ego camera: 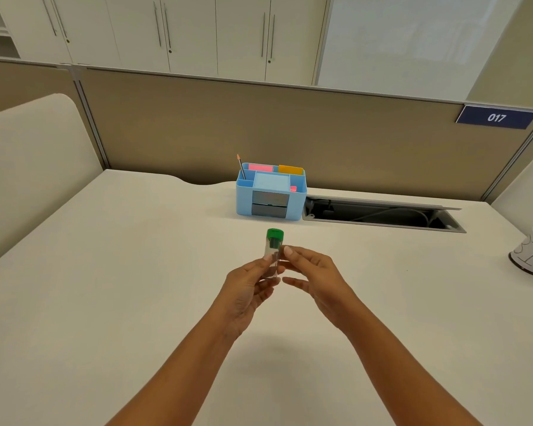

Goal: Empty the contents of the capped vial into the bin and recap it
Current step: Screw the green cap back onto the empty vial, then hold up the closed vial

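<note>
Vial (272,259) first: a clear one with a green cap (274,237) still on, held roughly upright above the desk (136,272) between the person's two hands, its cap poking up beyond the fingertips. Its lower part looks darker than the rest, though what is inside I cannot make out from here. The left hand (247,289) is curled around the glass body, thumb on the near side and fingers wrapped behind and under it, so that hand plainly has the grip. The right hand (313,278) sits just beside it, partly open; its thumb tip presses on the vial just under the cap, while the other fingers are spread loosely below and to the right, not clearly touching the glass. Both bare forearms come up from the near edge toward the middle of the desk.

Beyond the hands, straight ahead, a light blue desk organiser (270,193) stands by the partition wall (290,133), with a pencil (241,166) leaning in its left corner, pink and orange note pads (290,169) in the back slots, and two grey drawers in front. Just right of the organiser lies an open cable tray (382,214) sunk into the desk. Well off to the right of the right hand, at the desk's edge, stands a small white bin (532,255) with a dark mesh top, only partly in sight. On the partition above it hangs a blue plate (496,117) reading 017. White cabinets (197,32) fill the wall behind.
</note>
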A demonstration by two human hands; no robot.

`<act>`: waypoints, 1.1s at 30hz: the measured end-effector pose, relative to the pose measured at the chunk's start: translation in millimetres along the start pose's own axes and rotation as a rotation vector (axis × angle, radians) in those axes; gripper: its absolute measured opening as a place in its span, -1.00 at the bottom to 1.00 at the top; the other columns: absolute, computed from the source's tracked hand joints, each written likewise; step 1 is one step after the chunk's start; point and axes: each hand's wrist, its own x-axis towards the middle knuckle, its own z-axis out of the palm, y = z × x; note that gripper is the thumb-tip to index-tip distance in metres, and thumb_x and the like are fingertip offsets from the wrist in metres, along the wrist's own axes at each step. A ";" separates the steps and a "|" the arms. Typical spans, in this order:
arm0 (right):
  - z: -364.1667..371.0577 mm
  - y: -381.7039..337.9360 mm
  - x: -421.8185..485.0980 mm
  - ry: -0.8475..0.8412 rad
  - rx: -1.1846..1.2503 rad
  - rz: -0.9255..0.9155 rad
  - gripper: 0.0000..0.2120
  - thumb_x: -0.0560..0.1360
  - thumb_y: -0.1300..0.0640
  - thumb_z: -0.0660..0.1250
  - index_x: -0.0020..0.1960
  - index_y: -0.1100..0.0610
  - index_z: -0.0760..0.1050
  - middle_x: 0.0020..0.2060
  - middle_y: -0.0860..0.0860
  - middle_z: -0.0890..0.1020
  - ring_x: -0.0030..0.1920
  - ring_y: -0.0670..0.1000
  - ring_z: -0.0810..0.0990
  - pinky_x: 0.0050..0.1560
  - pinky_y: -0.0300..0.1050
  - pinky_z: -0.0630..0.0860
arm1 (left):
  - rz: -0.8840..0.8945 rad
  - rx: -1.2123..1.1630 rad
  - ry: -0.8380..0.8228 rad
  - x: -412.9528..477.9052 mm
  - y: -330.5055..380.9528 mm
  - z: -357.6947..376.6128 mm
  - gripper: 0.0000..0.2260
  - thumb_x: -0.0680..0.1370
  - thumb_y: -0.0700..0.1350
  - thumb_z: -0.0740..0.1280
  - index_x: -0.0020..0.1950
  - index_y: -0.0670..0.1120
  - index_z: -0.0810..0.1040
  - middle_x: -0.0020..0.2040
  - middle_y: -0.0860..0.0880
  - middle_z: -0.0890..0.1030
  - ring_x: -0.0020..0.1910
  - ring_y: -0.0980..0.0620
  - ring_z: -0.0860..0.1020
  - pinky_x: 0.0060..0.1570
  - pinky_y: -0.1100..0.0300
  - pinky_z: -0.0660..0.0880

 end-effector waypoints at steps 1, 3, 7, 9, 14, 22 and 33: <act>0.3 -0.1 1.2 0.007 0.000 0.008 -0.79 0.47 -0.01 0.27 0.05 0.01 0.58 0.01 -0.01 0.66 0.08 -0.04 0.59 -0.13 -0.25 0.56 | -0.015 0.009 -0.013 -0.2 -0.5 0.4 -0.82 0.50 0.00 0.29 -0.17 -0.03 0.64 -0.34 0.04 0.71 -0.25 0.08 0.57 -0.32 0.30 0.51; 0.5 0.5 4.5 0.015 -0.005 0.031 -0.77 0.47 -0.01 0.27 0.03 0.05 0.60 -0.06 -0.01 0.68 0.04 -0.06 0.59 -0.13 -0.25 0.53 | -0.039 0.029 -0.036 0.4 -2.0 1.4 -0.77 0.49 0.04 0.28 -0.21 -0.04 0.66 -0.34 0.04 0.71 -0.27 0.09 0.57 -0.34 0.30 0.51; 0.2 2.4 10.9 -0.007 0.018 0.064 -0.77 0.46 0.01 0.30 0.01 0.10 0.61 -0.14 -0.03 0.69 -0.07 -0.14 0.63 -0.22 -0.34 0.51 | -0.048 0.051 -0.051 3.9 -5.4 0.8 -0.70 0.50 0.05 0.26 -0.29 -0.03 0.68 -0.37 0.04 0.70 -0.28 0.09 0.57 -0.28 0.25 0.46; 0.0 3.4 13.9 -0.008 0.029 0.067 -0.78 0.45 0.03 0.31 -0.01 0.12 0.62 -0.17 0.00 0.68 -0.13 -0.16 0.64 -0.26 -0.36 0.52 | -0.052 0.075 -0.060 6.3 -7.0 -0.3 -0.68 0.51 0.06 0.23 -0.31 -0.01 0.69 -0.36 0.04 0.69 -0.26 0.08 0.57 -0.24 0.23 0.45; 1.2 8.5 31.7 0.069 0.025 0.073 -0.87 0.43 0.08 0.35 -0.07 0.10 0.60 -0.10 0.03 0.66 -0.01 -0.03 0.59 -0.10 -0.19 0.49 | -0.047 0.175 -0.040 21.8 -9.8 -4.0 -0.72 0.53 0.09 0.19 -0.16 0.01 0.64 -0.23 0.03 0.70 -0.12 0.04 0.58 -0.19 0.21 0.45; 0.7 -0.4 84.2 0.197 -0.145 0.022 -0.91 0.42 0.09 0.37 -0.09 0.03 0.49 -0.18 -0.06 0.60 -0.18 -0.09 0.60 -0.26 -0.29 0.48 | 0.101 0.572 0.186 75.9 6.5 -11.3 -0.67 0.56 0.02 0.19 0.18 -0.16 0.53 0.07 -0.11 0.62 -0.03 -0.02 0.54 -0.02 0.13 0.51; -9.8 -31.7 220.6 0.364 -0.561 -0.177 -0.68 0.38 0.07 0.43 0.05 0.23 0.53 -0.01 0.12 0.65 -0.12 -0.05 0.52 -0.09 -0.20 0.47 | 0.441 1.332 0.241 201.9 46.0 -20.6 -0.47 0.53 0.09 0.19 0.45 -0.05 0.18 0.47 -0.06 0.28 0.42 -0.04 0.28 0.35 0.09 0.29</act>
